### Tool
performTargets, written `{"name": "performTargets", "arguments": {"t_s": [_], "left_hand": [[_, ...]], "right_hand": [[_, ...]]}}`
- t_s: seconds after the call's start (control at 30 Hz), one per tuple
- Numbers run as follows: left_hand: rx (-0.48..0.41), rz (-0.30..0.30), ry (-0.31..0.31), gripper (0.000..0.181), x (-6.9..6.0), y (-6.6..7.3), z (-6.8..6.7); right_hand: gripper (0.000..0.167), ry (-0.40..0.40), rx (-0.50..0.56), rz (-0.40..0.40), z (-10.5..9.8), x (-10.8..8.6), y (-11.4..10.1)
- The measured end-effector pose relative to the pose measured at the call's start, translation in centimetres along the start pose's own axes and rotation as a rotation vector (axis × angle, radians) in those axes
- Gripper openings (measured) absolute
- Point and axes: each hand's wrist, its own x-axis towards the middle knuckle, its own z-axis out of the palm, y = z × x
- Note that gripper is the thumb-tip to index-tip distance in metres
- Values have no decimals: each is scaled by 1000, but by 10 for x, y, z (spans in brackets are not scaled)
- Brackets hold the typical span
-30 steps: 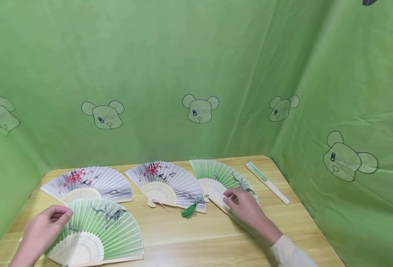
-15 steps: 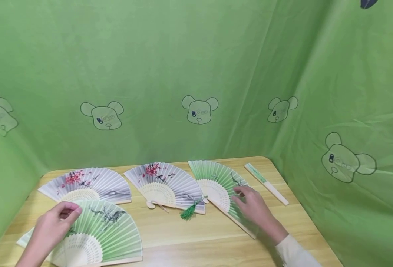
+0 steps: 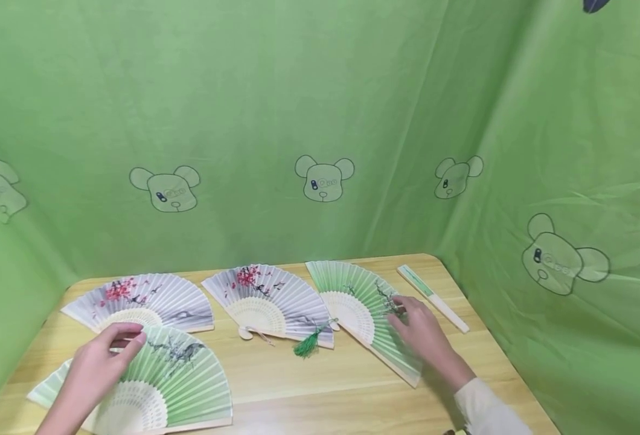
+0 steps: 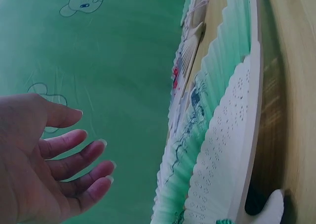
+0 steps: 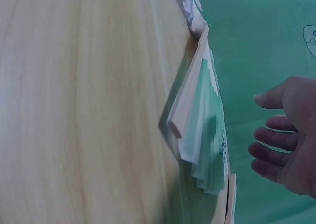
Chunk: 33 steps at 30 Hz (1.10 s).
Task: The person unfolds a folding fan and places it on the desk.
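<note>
My left hand (image 3: 94, 368) hovers over a spread green folding fan (image 3: 197, 374) at the table's front left. Its fingers are loosely bent and hold nothing; in the left wrist view the hand (image 4: 59, 159) is apart from the fan (image 4: 222, 135). Above the outer part of a second spread green fan (image 3: 333, 278), at the right, is my right hand (image 3: 423, 335). The right wrist view shows this hand (image 5: 289, 140) with relaxed fingers and nothing in them. Between and behind lie two spread grey-white fans with red blossoms, one at the left (image 3: 181, 296) and one in the middle (image 3: 300, 302).
A folded fan (image 3: 434, 299) lies at the right, beyond my right hand. A green tassel (image 3: 306, 345) rests against the middle fan's lower edge. Green cloth (image 3: 244, 121) with bear-head outlines surrounds the wooden table (image 3: 298, 399).
My left hand has moved right across the front green fan. My right hand has drawn back to the right, uncovering the right green fan's ribs and lower edge. The fans stay put.
</note>
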Motion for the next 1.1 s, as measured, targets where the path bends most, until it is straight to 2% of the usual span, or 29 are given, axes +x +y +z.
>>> {"name": "performTargets", "arguments": {"t_s": [0.13, 0.4, 0.5, 0.67, 0.8, 1.1], "left_hand": [[-8, 22, -6, 36, 0, 4, 7], [-23, 66, 2, 38, -5, 15, 21], [-34, 75, -18, 40, -7, 19, 25], [-41, 73, -56, 46, -9, 23, 28], [-40, 73, -54, 47, -12, 26, 29], [-67, 122, -38, 48, -12, 38, 31]], "right_hand": [[55, -18, -20, 29, -2, 0, 4], [61, 4, -56, 60, -6, -1, 15], [61, 5, -65, 63, -8, -1, 20], [60, -11, -94, 79, -11, -4, 27], [61, -30, -107, 103, -14, -7, 33], [59, -13, -117, 127, -16, -2, 49]]}}
